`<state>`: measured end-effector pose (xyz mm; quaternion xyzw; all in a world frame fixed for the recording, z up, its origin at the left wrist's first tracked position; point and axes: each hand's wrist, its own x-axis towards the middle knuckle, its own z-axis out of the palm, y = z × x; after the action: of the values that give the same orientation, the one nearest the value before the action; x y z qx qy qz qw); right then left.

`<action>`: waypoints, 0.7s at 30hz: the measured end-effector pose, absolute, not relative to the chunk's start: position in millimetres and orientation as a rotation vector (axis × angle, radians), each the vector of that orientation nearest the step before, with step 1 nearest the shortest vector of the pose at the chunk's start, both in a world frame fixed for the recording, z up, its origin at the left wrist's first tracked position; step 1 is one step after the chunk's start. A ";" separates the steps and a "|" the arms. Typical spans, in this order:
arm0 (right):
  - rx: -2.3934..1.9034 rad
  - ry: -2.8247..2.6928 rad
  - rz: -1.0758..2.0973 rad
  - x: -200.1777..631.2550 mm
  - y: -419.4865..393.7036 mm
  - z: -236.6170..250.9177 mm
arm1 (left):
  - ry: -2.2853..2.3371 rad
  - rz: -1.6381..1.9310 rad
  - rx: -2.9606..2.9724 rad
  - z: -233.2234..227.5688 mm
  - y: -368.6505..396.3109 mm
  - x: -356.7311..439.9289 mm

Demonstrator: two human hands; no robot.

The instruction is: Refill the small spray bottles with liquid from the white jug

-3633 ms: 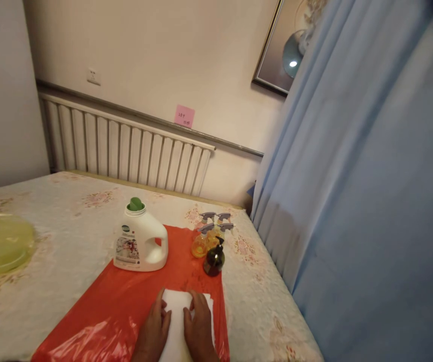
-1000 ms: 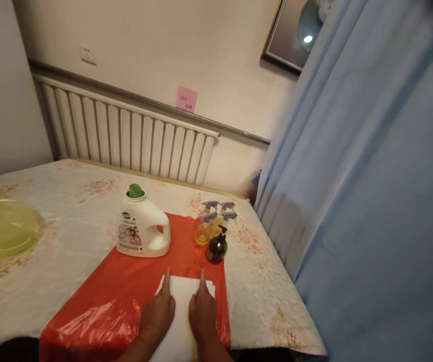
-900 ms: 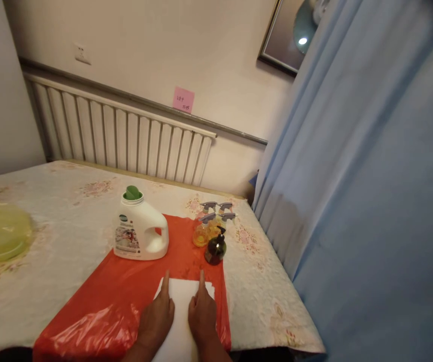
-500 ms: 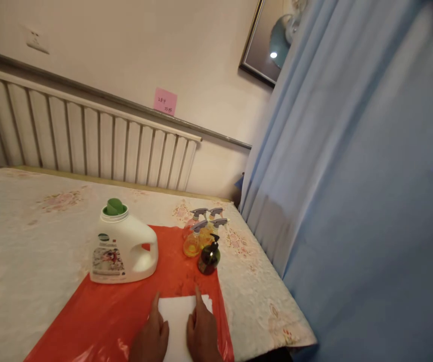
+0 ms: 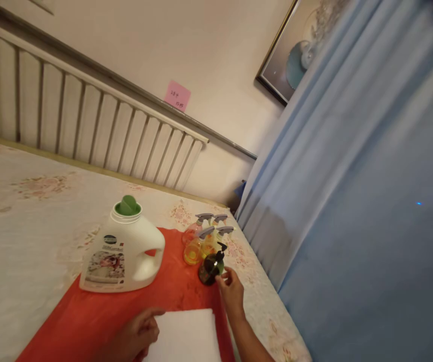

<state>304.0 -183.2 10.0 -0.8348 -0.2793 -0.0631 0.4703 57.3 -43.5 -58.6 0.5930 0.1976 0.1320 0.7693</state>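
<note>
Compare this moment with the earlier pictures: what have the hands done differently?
The right hand has left the white folded cloth and reached forward to the dark pump bottle, fingertips at it; a grip is not clear. The left hand stays at the cloth's left edge. The detergent jug, spray bottles and red sheet are unmoved.

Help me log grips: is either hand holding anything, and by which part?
Nothing is lifted. The right hand touches the dark pump bottle at its side; the left hand rests at the white pad's left edge.
</note>
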 end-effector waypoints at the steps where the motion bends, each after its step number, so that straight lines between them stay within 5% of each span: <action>1: -2.075 -0.652 -0.183 314.7 -176.1 14.3 | 0.432 0.299 1.269 -57.7 -41.7 55.3; 21: -2.274 -0.832 -0.358 348.2 -143.6 29.4 | 0.287 0.268 1.298 -27.0 -37.9 32.0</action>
<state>348.2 -143.6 29.4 -0.8736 -0.3198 -0.1374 0.3400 32.0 -37.9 -27.0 0.6003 0.1327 0.1240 0.7789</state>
